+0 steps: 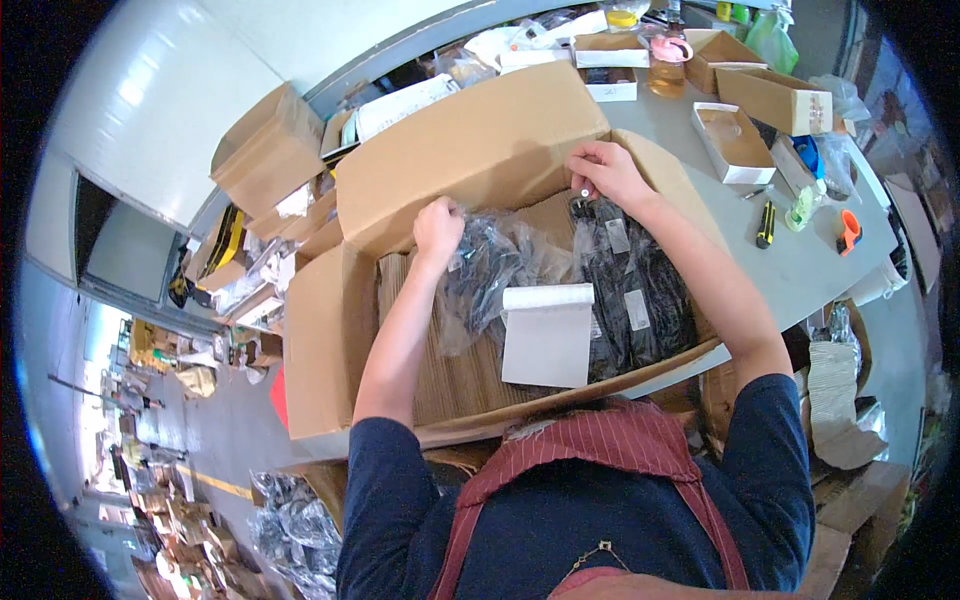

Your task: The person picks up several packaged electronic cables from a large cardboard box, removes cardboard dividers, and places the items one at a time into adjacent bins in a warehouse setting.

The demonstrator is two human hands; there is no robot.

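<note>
A large open cardboard box (470,135) stands in front of me, lined with corrugated cardboard (430,370). My left hand (438,232) is closed at the upper corner of a clear plastic bag (485,265) with dark items inside. At the far right of the box, my right hand (607,172) pinches something small by a pale round spot; what it is, I cannot make out. Below that hand lie several black bagged packages (625,290) with white labels. A white paper pad (547,340) rests at the box's near side, partly over the packages.
On the grey table (690,180) to the right are a yellow-black utility knife (766,226), an orange tape dispenser (849,233) and a shallow white box (732,143). A bottle of amber liquid (668,70) stands behind. Another cardboard box (265,150) is at the far left.
</note>
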